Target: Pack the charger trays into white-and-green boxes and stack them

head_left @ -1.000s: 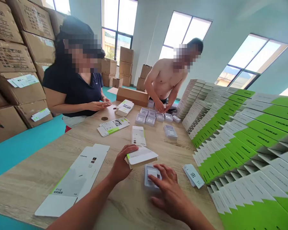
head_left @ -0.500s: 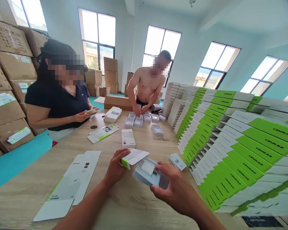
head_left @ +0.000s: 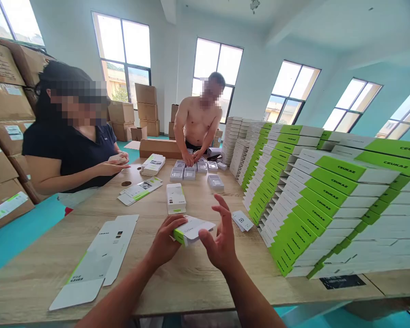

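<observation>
My left hand (head_left: 164,241) is closed around a small white and green carton (head_left: 195,227), its fingers over the top and side. Beside the carton's right end is my right hand (head_left: 221,241), fingers raised and apart, the thumb at the edge of the white flap. Nothing shows in that hand. Whatever lies inside the carton is hidden. Just beyond it, a stack of white cartons (head_left: 176,197) lies on the table, and folded white leaflets (head_left: 242,221) rest to the right. Flattened carton blanks (head_left: 99,255) lie to the left of my left arm.
A tall wall of white and green boxes (head_left: 304,205) lines the table's right side. Clear plastic trays (head_left: 182,172) sit near a co-worker (head_left: 200,120) across the table; one tray (head_left: 215,182) lies apart. Another person (head_left: 71,141) holds something small at left. Brown cartons (head_left: 7,105) are stacked behind.
The plastic tray that was in my right hand is out of sight. My right hand has opened and moved left to the carton's end. The view has shifted right.
</observation>
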`<state>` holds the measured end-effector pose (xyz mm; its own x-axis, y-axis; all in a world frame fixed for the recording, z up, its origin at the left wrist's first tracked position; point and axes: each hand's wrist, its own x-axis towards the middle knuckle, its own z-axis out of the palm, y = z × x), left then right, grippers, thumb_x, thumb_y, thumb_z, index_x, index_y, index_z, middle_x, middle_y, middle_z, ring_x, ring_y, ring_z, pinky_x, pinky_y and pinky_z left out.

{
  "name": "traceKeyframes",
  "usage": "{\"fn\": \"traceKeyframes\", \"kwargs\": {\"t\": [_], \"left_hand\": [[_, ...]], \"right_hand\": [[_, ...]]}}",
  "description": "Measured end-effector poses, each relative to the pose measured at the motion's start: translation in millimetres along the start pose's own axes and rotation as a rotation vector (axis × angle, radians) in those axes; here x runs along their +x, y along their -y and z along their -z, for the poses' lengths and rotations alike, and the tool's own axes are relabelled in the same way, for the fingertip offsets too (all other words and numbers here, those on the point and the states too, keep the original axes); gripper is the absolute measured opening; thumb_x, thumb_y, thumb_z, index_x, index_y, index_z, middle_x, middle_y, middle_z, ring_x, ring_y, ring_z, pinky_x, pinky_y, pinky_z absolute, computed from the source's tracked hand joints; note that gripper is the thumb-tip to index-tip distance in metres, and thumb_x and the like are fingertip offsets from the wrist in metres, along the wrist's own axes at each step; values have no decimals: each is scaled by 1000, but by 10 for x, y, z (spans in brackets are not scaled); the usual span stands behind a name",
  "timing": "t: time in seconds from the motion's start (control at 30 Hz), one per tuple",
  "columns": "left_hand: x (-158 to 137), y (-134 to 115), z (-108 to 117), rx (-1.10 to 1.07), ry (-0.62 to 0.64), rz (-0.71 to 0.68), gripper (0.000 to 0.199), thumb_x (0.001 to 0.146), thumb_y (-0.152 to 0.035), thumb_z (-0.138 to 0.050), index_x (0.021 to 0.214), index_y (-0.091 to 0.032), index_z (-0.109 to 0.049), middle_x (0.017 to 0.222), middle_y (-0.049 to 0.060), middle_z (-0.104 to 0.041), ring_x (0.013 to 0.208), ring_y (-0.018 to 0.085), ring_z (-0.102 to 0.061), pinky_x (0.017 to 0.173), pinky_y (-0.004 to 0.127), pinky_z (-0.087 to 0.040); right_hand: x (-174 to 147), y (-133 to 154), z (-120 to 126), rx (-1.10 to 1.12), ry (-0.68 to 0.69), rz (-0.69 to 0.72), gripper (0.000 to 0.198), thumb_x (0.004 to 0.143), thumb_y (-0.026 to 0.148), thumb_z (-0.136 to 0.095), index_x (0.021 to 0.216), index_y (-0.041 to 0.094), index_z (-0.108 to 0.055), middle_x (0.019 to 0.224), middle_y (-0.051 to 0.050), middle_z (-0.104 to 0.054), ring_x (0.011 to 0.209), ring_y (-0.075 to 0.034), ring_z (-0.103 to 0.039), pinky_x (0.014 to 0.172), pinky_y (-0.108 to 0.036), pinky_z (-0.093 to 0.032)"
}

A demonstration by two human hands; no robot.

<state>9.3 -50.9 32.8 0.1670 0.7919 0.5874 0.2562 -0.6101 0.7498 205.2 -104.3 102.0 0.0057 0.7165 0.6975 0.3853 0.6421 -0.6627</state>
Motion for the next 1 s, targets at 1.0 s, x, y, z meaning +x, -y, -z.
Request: {"fn": "traceKeyframes", "kwargs": {"t": [1.0], "left_hand": [[-794,-945,189,331,230,-257,22,100,-14,-55,115,-26,-66,126,12,-70,108,22,-73,91,32,-61]], "right_hand": [[-854,-123,659,-18,326,193,46,91,6,-65,127,36,-64,132,-8,-66,121,-25,-63,98,-43,-57]]}}
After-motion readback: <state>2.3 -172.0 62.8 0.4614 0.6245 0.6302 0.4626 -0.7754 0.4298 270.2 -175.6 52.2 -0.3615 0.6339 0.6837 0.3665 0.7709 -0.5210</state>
